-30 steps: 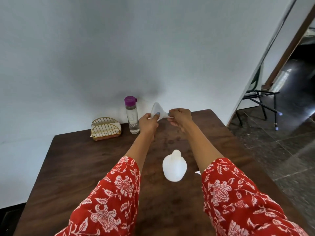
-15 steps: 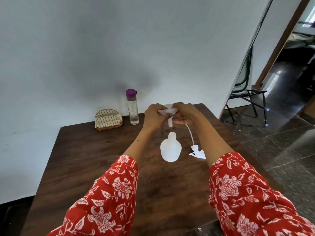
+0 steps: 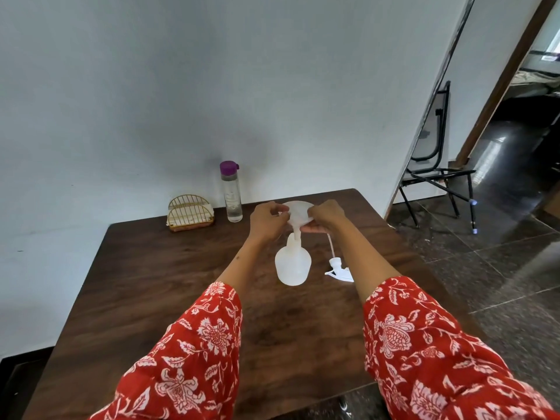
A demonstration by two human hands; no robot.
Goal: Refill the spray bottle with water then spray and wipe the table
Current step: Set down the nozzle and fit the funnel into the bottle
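Observation:
A white spray bottle (image 3: pixel 292 265) stands uncapped in the middle of the dark wooden table (image 3: pixel 169 283). A pale funnel (image 3: pixel 298 214) sits upright with its spout at the bottle's neck. My left hand (image 3: pixel 266 221) pinches the funnel's left rim and my right hand (image 3: pixel 325 216) holds its right side. The white spray head (image 3: pixel 338 268) with its dip tube lies on the table just right of the bottle. A clear water bottle (image 3: pixel 231 194) with a purple cap stands at the back, against the wall.
A gold wire napkin holder (image 3: pixel 190 213) sits at the back left of the table. A black folding chair (image 3: pixel 439 174) stands on the dark tiled floor to the right, near a doorway. A pale wall runs behind the table.
Both hands have turned the funnel upright and lowered it, so its spout now meets the spray bottle's neck. The camera view has shifted back a little.

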